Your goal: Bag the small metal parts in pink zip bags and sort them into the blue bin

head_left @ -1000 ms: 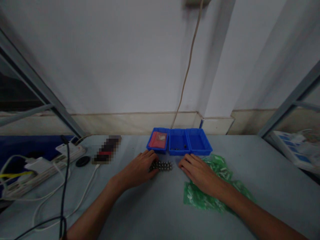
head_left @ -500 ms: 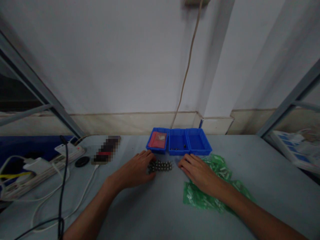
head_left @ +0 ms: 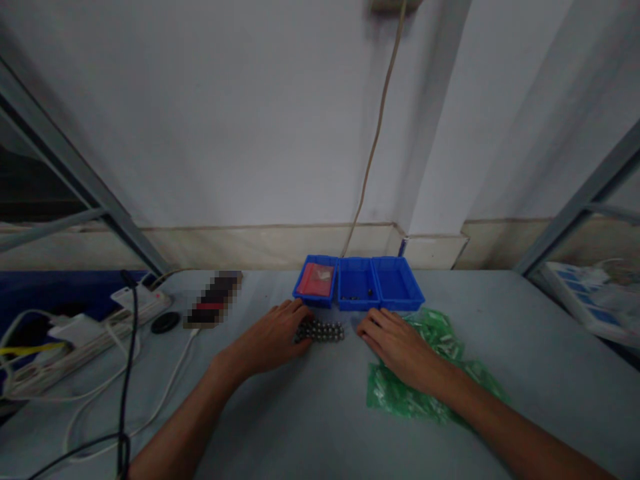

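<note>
Rows of small round metal pieces (head_left: 327,331), dark and shiny, lie on the table between my hands; they are too small to name exactly. My left hand (head_left: 283,333) grips their left end, with the fingers behind and the thumb in front. To the right, my right hand (head_left: 393,340) rests palm down with its fingers slightly bent, apart from the metal pieces. Nothing shows in it, though its palm and thumb are hidden. Green plastic bags (head_left: 405,398) lie under and beside my right hand and wrist.
Behind my hands, a blue tray (head_left: 295,293) holds a red packet with a small clear bag. A two-part blue tray (head_left: 423,299) beside it has a few small metal bits in its left compartment. Leftward are a blurred-out phone (head_left: 213,303), a black disc (head_left: 165,323), cables and a power strip (head_left: 85,347).
</note>
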`<state>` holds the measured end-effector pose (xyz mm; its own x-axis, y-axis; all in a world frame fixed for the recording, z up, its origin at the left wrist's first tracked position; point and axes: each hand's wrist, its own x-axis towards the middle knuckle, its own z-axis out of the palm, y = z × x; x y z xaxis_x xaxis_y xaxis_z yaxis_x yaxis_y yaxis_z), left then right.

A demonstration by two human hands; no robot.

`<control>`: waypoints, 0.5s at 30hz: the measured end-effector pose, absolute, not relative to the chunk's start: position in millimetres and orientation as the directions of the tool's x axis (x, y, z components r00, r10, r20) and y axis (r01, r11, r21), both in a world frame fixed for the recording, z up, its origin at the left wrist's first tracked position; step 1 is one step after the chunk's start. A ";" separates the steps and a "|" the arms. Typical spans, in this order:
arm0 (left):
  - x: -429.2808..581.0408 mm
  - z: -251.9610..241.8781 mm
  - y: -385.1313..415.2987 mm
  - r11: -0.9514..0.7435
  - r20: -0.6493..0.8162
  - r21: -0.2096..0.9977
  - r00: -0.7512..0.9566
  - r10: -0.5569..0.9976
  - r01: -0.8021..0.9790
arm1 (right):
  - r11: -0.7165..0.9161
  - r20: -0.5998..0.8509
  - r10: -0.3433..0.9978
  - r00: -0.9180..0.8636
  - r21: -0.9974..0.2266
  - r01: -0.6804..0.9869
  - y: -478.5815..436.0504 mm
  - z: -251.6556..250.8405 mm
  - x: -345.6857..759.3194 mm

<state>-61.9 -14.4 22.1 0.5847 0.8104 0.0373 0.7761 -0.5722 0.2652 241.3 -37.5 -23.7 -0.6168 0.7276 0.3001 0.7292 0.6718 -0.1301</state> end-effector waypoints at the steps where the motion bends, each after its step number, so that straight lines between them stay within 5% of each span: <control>1: -62.0 21.9 -14.2 -0.575 0.037 0.263 0.587 0.808 0.775 | 0.672 0.301 0.727 -0.617 -0.128 0.729 -37.4 -23.7 241.2; 15: -60.3 22.6 -14.1 -0.573 0.010 0.259 0.592 0.806 0.777 | 0.675 0.300 0.726 -0.619 -0.137 0.725 -36.4 -26.0 242.2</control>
<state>-60.3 -14.1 22.6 0.5915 0.8062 0.0098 0.7772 -0.5734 0.2591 242.2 -36.4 -26.0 -0.6191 0.7259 0.2997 0.7252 0.6749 -0.1366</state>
